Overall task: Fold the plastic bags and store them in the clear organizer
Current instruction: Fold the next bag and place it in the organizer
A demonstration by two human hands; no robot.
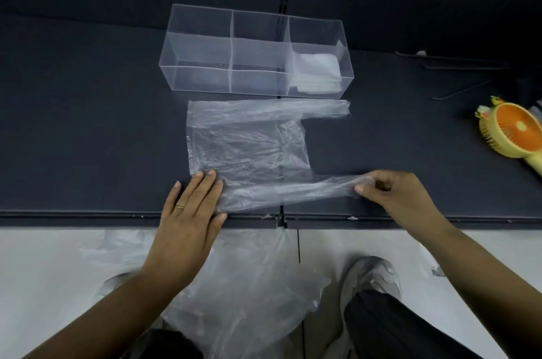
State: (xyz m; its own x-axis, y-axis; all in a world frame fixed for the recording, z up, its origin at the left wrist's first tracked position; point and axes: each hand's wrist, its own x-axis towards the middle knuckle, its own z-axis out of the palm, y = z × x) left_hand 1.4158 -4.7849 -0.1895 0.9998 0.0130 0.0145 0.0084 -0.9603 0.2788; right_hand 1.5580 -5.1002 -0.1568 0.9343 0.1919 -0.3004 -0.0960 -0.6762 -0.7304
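Plastic bag lying flat on dark table, just before clear organizer. Left hand, fingers straight, pressing bag corner as anchor. Right hand pinching near handle, stretching it taut, likely for lengthwise fold. Folded bags sitting in right compartment.

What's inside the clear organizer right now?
Folded plastic bags sit stacked in the right-end compartment of the clear organizer; other compartments look bare. Lower layers are covered, uncountable.
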